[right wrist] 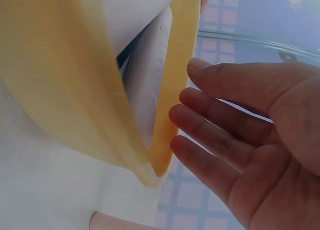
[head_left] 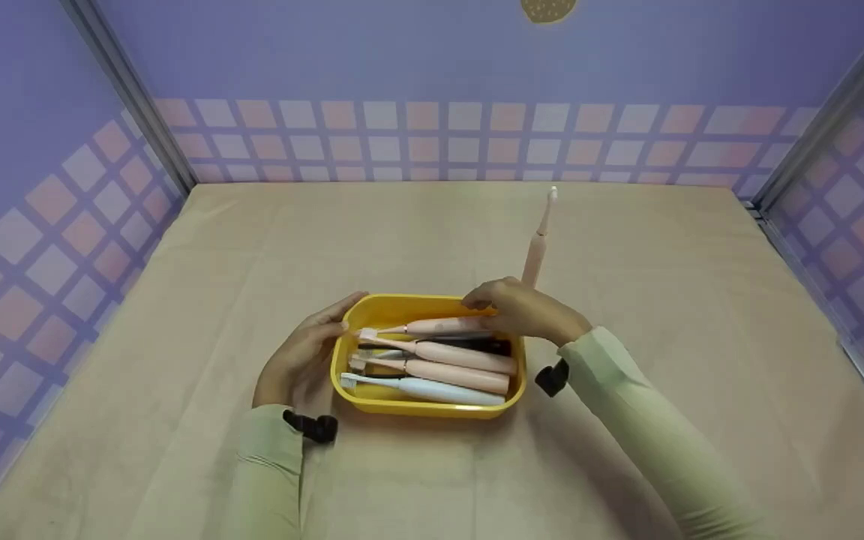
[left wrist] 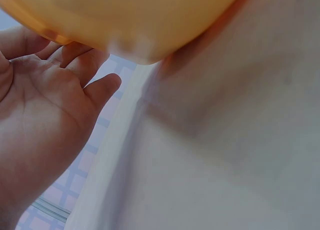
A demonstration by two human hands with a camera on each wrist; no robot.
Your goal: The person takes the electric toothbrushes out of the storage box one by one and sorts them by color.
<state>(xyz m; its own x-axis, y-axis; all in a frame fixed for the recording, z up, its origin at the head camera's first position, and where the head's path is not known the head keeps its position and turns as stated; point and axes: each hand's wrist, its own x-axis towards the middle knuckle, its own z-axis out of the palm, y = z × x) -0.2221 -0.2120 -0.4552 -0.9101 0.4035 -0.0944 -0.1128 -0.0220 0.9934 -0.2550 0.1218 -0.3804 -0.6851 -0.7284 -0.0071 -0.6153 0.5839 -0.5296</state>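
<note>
A yellow bin (head_left: 432, 409) holds several electric toothbrushes, among them a pink one (head_left: 458, 375), a white one (head_left: 451, 391) and a dark one partly covered by the others. My left hand (head_left: 308, 349) holds the bin's left end, thumb at the rim and fingers along the outer wall; in the left wrist view the bin's underside (left wrist: 150, 20) hides some fingertips. Over the back right corner is my right hand (head_left: 533, 311), its fingers loosely bent at the rim and nothing pinched between them. Beneath it, a pink toothbrush (head_left: 443, 325) lies along the bin's back side.
Another pink toothbrush (head_left: 535, 259) lies on the cloth-covered table (head_left: 327, 232) just behind my right hand, its brush head pointing away. Purple walls with pink and white squares (head_left: 466, 116) enclose the table at the back and both sides.
</note>
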